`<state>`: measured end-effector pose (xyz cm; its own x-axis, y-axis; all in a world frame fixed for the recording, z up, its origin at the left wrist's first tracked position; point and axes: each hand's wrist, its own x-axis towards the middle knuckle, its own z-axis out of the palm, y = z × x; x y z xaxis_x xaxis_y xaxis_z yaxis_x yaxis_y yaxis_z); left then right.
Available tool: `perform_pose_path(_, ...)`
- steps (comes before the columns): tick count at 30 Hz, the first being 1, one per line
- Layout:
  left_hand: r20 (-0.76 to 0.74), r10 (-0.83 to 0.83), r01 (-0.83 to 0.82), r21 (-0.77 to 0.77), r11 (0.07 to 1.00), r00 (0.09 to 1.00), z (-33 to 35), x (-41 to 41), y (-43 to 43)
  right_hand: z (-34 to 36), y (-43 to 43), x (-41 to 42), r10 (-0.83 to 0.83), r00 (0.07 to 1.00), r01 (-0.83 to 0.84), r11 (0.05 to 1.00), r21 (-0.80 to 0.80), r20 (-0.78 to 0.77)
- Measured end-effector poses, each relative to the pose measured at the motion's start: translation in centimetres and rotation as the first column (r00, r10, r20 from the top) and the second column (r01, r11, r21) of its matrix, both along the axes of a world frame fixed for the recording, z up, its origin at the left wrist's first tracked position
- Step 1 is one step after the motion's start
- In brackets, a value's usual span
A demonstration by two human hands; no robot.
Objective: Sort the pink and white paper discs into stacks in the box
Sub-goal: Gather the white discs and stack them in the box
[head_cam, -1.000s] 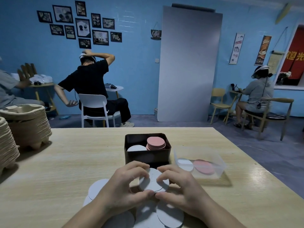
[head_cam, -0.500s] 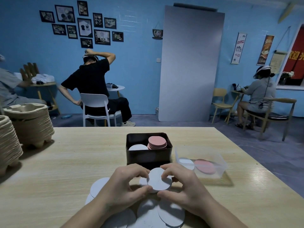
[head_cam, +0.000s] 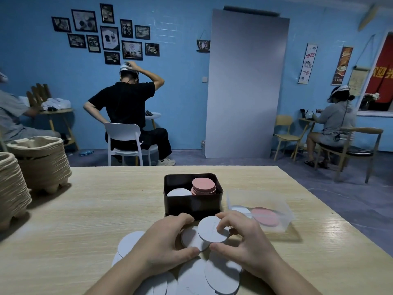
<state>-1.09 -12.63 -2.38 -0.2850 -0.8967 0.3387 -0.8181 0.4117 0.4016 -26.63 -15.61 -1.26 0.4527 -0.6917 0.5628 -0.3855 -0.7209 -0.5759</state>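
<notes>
A dark box (head_cam: 192, 204) stands mid-table with a white stack (head_cam: 179, 192) on its left and a taller pink stack (head_cam: 203, 185) on its right. Just in front of it, my right hand (head_cam: 244, 241) pinches a white disc (head_cam: 212, 229) between thumb and fingers, tilted above another white disc (head_cam: 190, 238). My left hand (head_cam: 161, 245) curls around that lower disc's edge. Several loose white discs (head_cam: 221, 273) lie spread on the table under and around both hands.
A clear plastic tub (head_cam: 260, 209) with a white and a pink disc inside sits right of the box. Stacks of moulded pulp trays (head_cam: 40, 162) stand at the table's left edge. People sit on chairs beyond the table.
The white disc pinched between both hands has come up and shifted right, now held mainly by my right hand. My view has tilted slightly. The hands stay in front of the box.
</notes>
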Motion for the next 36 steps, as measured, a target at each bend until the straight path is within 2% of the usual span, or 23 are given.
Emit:
perform_pose_path(10,-0.064,0.01,-0.008,0.04,0.999,0.998,0.3,-0.2,0.2,-0.1,0.0,0.0,-0.011,1.0,0.012,0.999,0.039,-0.027)
perform_pose_path(16,0.005,0.03,-0.03,0.027,0.999,1.0,-0.1,-0.4,-0.2,-0.3,0.0,0.3,0.01,1.0,-0.009,0.995,0.096,-0.007)
perform_pose_path(20,-0.059,0.031,-0.028,0.044,0.999,0.998,-0.3,-0.1,-0.2,-0.2,0.0,0.1,-0.009,1.0,0.011,0.997,0.073,-0.027)
perform_pose_path(26,-0.188,0.005,-0.007,-0.013,1.0,0.982,0.3,0.3,0.6,0.0,0.0,0.0,-0.017,1.0,0.018,0.998,0.062,-0.016)
perform_pose_path(36,-0.304,0.004,-0.09,-0.27,0.959,0.953,0.7,0.9,1.1,0.0,0.0,-0.3,-0.04,0.999,0.04,0.999,0.005,0.002)
